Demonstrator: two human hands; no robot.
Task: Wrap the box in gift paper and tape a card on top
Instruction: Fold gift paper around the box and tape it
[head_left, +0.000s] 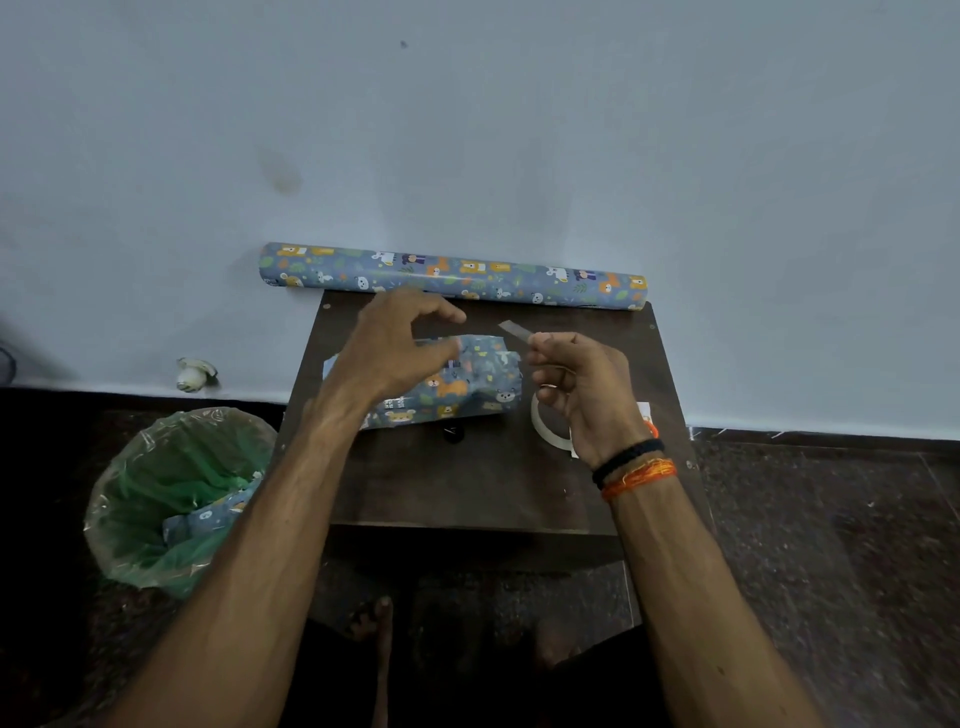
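From the head camera, the right hand (582, 395) pinches a short strip of clear tape (514, 328) between thumb and forefinger, the strip sticking up and away from the fingertips toward the left hand. The other fingers of that hand curl loosely, and the tape roll (540, 423) lies on the table (467, 483) partly beneath them, just under the palm. A white card (644, 413) peeks out beyond the right wrist. The left hand (400, 343) hovers with fingers and thumb spread in a loose curve, holding nothing. Directly under it, and just left of the pinched strip, lies the box wrapped in gift paper (467, 382) on the table. Beyond both hands, the gift paper roll (452, 275) rests along the table's far edge against the wall. Below the left forearm stands a bin lined with a green bag (171, 493), paper scraps inside.
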